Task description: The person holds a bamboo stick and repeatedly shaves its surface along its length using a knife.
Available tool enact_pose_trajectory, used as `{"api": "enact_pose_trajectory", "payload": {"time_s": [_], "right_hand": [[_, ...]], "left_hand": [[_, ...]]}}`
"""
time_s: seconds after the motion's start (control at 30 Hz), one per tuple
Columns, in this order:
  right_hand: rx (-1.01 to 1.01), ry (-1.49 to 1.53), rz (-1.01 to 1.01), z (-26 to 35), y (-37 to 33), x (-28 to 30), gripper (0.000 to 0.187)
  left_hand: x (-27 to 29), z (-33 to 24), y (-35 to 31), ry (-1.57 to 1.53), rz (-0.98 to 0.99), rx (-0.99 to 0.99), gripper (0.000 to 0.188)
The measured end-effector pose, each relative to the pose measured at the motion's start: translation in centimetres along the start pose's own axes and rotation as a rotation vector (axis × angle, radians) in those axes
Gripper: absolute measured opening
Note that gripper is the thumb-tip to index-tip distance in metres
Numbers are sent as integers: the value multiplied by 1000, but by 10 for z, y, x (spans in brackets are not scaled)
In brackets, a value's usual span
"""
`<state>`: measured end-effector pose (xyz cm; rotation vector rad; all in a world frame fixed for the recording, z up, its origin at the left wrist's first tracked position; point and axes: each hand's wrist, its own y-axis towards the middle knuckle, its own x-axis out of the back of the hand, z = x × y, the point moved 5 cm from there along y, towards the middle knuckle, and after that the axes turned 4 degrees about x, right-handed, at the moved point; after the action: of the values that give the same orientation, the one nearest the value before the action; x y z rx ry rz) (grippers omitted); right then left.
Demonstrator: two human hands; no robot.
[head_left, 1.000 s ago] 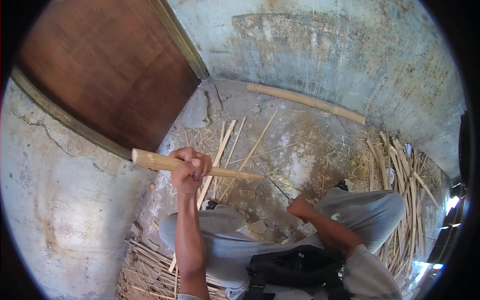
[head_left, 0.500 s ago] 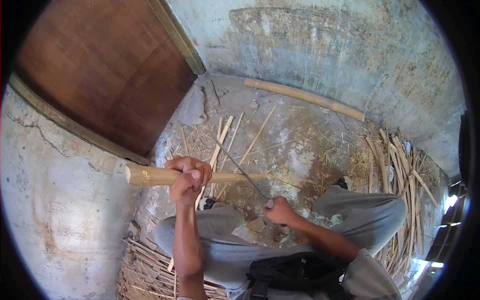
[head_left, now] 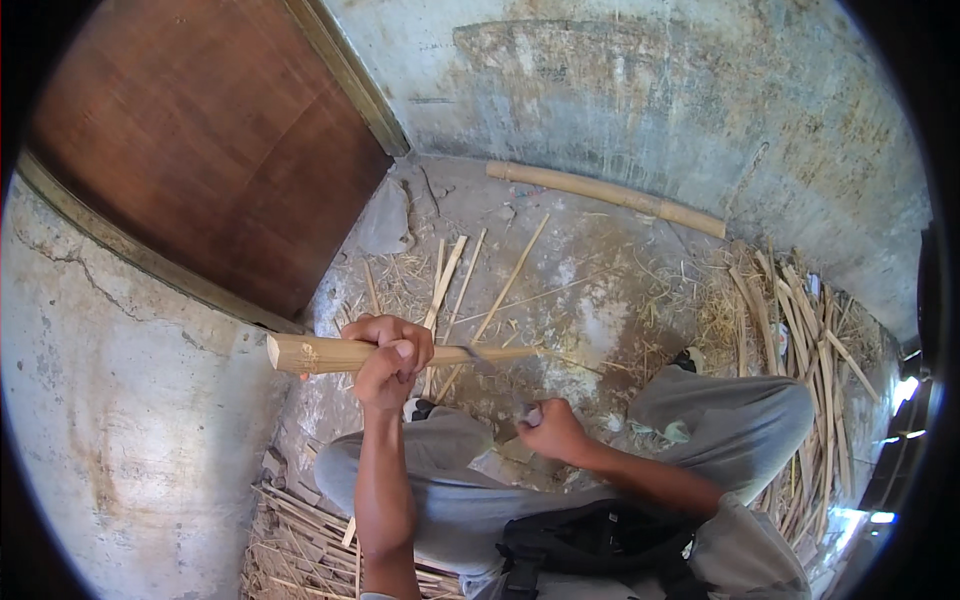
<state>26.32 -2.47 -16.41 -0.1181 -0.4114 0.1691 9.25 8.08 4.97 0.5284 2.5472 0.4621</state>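
Note:
My left hand (head_left: 388,360) is wrapped round a pale, tapered piece of wood (head_left: 318,353), held roughly level above the floor. Its thick cut end sticks out to the left, and its thin end points right. My right hand (head_left: 556,432) is closed on the handle (head_left: 530,412) of a long, narrow-bladed knife. The blade (head_left: 480,358) is smeared by motion; a dark streak of it shows against the wood, just right of my left hand. I cannot tell whether it touches the wood.
Several split strips (head_left: 512,280) lie on the floor ahead. A bamboo pole (head_left: 610,192) runs along the far wall. Piles of strips stand at right (head_left: 815,370) and lower left (head_left: 310,540). A brown door (head_left: 210,150) is at left, with a plastic bag (head_left: 385,220) near it.
The knife's blade has swung from pointing well ahead of the wood down to it. My right hand has shifted slightly left. My left hand and the wood have moved slightly right.

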Motion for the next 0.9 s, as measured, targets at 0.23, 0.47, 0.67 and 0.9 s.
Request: {"api": "enact_pose_trajectory", "payload": {"time_s": [0.23,0.47,0.67,0.9], "right_hand": [[-329,-279,179,-125,22,18,25],[-130,86,44,30,30,26,27],[192,56,18,101,28,38,30],[-309,-45,134,-21,27,11,30]], "left_hand": [[-6,14,13,64,3,51,32],[8,15,21,48,-43,57,34],[-15,17,9,73,-162,42,34],[-5,15,-5,108,-303,-49,31]]}}
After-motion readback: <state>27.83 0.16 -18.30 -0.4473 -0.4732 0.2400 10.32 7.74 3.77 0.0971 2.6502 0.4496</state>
